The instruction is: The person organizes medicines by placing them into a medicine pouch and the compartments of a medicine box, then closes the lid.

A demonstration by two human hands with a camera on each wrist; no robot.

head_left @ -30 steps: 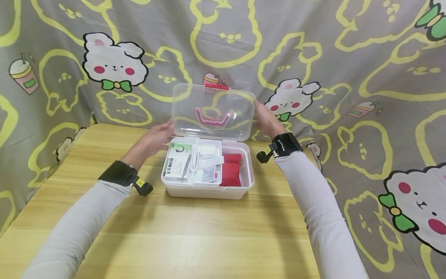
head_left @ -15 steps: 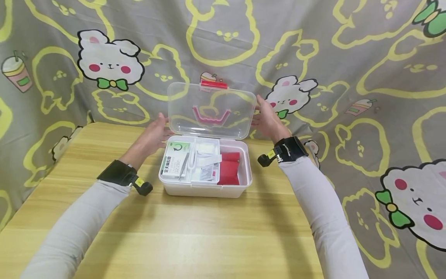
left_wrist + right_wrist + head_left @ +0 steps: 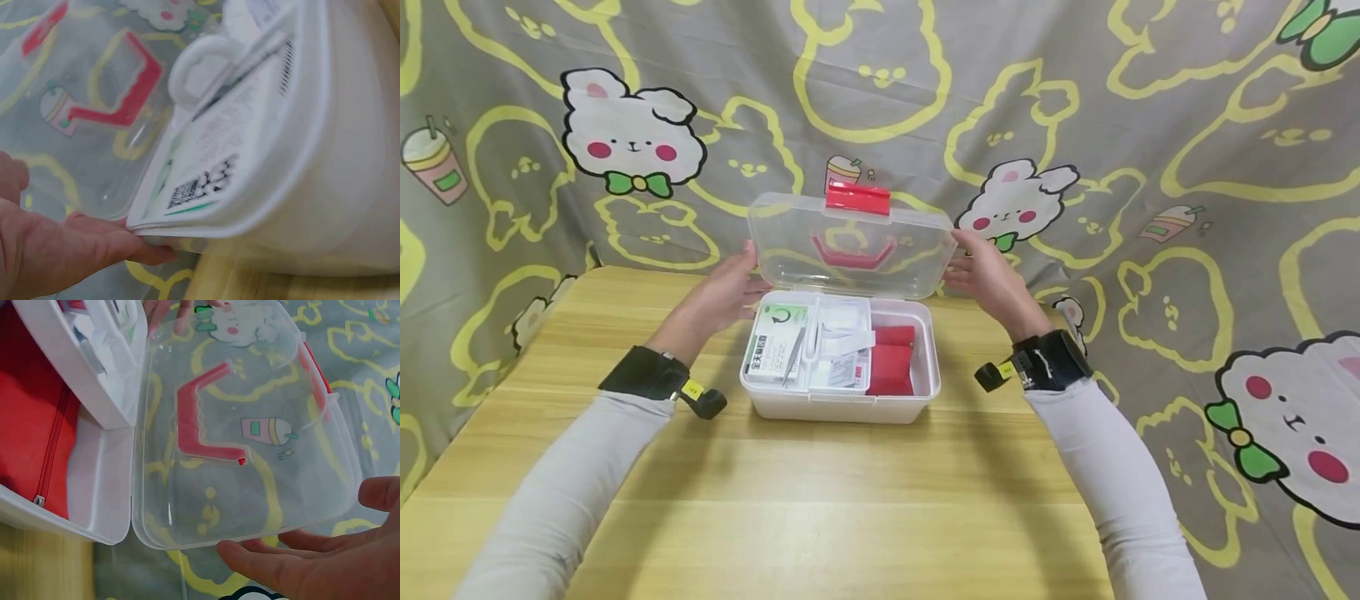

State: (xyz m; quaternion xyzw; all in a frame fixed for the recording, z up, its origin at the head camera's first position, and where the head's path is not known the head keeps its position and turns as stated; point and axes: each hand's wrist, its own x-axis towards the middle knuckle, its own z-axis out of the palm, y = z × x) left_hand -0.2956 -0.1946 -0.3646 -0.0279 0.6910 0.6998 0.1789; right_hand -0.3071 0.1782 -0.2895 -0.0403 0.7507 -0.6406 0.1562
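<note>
A white plastic storage box (image 3: 835,408) stands on the table with its clear hinged lid (image 3: 778,229) raised and tilted forward. The lid carries a red latch (image 3: 857,198) and a red handle (image 3: 853,257). At the lid's left side is my left hand (image 3: 718,292), fingers extended by the hinge corner. My right hand (image 3: 992,279) lies along the opposite side, its straight fingers at the lid's edge. Inside the box, a white tray (image 3: 811,367) holds a green-and-white medicine carton (image 3: 769,354) with tweezers (image 3: 794,352) across it. Beside the tray sits a red zippered pouch (image 3: 891,362).
The box rests on a light wooden table (image 3: 820,517). Close behind hangs a grey curtain (image 3: 730,50) with cartoon prints. White packets (image 3: 846,346) fill the tray's right compartment.
The lid has swung forward from nearly upright, so its top edge leans toward the box and more of the red latch shows. Both hands have moved with it, the right one slightly lower.
</note>
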